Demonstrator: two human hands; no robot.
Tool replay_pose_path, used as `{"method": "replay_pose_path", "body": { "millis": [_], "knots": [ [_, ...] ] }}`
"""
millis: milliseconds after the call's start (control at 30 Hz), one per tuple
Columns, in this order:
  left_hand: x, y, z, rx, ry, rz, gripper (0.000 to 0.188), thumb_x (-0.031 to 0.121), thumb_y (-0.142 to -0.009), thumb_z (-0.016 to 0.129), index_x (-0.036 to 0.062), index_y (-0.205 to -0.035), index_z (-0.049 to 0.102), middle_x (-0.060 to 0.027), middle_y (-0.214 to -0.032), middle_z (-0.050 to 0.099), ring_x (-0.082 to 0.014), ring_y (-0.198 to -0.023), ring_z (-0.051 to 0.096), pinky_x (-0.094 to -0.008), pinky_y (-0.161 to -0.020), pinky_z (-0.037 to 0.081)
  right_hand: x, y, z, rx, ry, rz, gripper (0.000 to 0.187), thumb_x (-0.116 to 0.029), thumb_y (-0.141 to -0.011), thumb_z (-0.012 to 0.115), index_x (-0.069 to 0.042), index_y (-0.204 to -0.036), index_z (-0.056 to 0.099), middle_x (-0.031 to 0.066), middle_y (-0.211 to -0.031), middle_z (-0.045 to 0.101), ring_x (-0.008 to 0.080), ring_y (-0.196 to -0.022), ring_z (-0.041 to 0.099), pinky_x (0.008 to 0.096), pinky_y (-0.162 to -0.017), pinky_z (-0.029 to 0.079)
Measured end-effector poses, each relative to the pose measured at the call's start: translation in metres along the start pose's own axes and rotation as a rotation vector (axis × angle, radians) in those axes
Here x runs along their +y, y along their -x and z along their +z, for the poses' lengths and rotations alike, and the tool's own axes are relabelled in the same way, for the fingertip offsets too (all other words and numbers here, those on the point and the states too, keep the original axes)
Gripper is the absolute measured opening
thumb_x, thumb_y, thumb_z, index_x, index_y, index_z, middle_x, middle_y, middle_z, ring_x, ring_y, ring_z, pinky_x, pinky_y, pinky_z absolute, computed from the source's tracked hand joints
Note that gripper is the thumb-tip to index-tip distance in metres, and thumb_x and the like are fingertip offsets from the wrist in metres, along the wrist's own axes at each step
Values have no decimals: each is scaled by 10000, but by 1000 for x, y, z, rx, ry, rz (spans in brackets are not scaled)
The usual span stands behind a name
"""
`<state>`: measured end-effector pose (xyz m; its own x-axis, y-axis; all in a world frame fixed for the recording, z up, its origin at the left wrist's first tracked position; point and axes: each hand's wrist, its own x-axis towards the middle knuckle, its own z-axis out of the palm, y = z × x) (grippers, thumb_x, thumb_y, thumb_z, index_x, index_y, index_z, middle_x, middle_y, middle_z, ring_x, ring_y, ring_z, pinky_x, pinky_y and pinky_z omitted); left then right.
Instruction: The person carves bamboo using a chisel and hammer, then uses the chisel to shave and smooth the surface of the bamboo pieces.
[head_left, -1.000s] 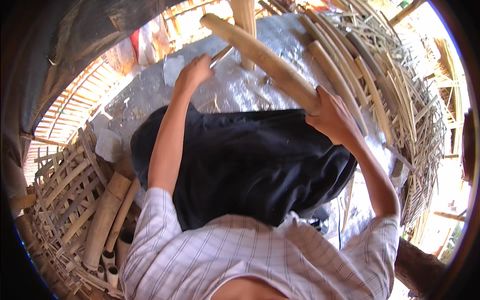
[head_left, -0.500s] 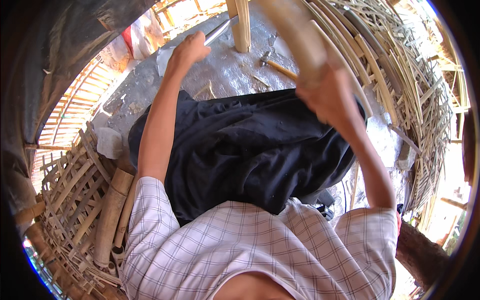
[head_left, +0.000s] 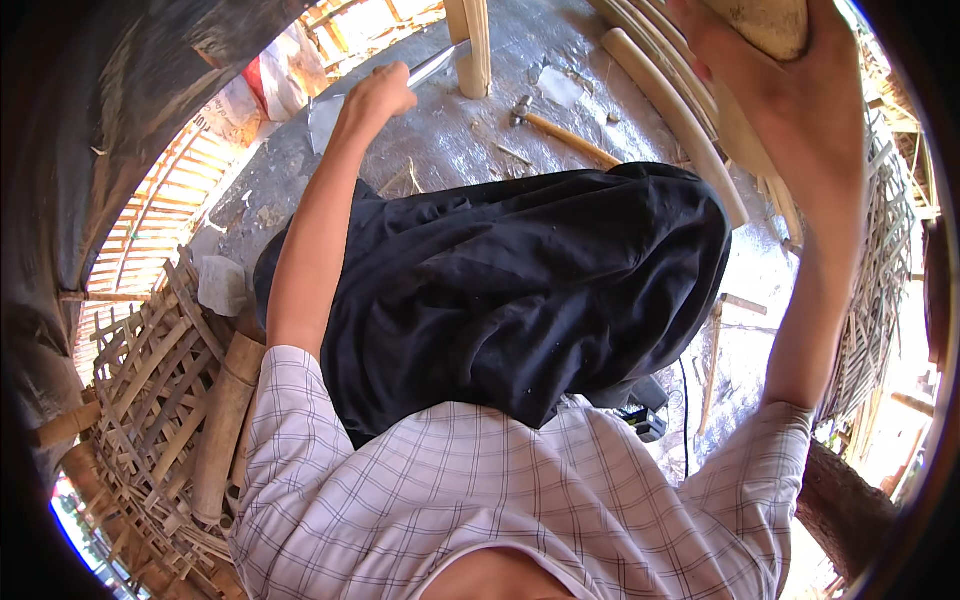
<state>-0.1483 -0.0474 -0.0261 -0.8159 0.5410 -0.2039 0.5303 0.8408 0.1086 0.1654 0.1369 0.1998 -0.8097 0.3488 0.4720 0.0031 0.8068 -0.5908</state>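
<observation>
My right hand (head_left: 790, 100) is clamped round the thick bamboo pole (head_left: 770, 22); stiff, likely heavy, best gripped mid-shaft. Beyond the pole, my left hand (head_left: 378, 95) is fisted on a blade (head_left: 330, 110).

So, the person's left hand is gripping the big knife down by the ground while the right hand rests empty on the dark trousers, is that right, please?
Not quite. The left hand does grip the knife near the ground, but the right hand is not resting empty on the dark trousers: it is raised, gripping a thick bamboo pole. The head view shows this.
</observation>
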Motion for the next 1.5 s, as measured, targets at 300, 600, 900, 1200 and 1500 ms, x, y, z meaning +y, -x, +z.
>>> {"method": "replay_pose_path", "body": {
  "millis": [300, 600, 900, 1200, 1500],
  "knots": [
    [-10, -6, 39, -28, 25, 90, 350, 158, -844, 678, -11, -1150, 653, -266, -1231, 683, -453, -1180, 651, -523, -1013, 517, 111, 75, 119, -526, 440, 407, 409, -170, -769, 741, 24, -1071, 545, 302, -944, 700, 492, -982, 682, 556, -892, 535],
    [12, -11, 27, -3, -3, 49, 374, 143, -766, 707, -36, -1094, 718, -284, -1128, 717, -422, -1050, 720, -488, -911, 577, 28, 4, -1, -68, 360, -57, 483, -238, -792, 799, 43, -1158, 655, 208, -888, 741, 274, -713, 726, 390, -651, 572],
    [-7, -10, 57, -112, 70, 25, 304, 153, -817, 691, -15, -1070, 707, -273, -1115, 722, -452, -1016, 719, -535, -875, 575, 127, 73, 134, -625, 408, 310, 507, -211, -736, 798, 37, -1125, 589, 325, -1050, 697, 504, -1003, 681, 528, -879, 560],
    [-8, 4, 78, -13, 65, 11, 352, 194, -798, 705, -2, -1090, 685, -252, -1100, 723, -382, -1045, 718, -505, -885, 564, 87, 23, 40, -339, 355, 79, 456, -174, -755, 770, 24, -1140, 625, 253, -898, 708, 415, -832, 713, 476, -760, 560],
    [8, 2, 55, -291, 79, -115, 313, 178, -792, 688, -31, -1024, 712, -210, -842, 736, -348, -794, 746, -452, -757, 591, 141, 56, 106, -385, 319, 244, 650, -214, -737, 844, 4, -1256, 519, 326, -971, 700, 501, -975, 692, 535, -848, 563]
  ]
}}
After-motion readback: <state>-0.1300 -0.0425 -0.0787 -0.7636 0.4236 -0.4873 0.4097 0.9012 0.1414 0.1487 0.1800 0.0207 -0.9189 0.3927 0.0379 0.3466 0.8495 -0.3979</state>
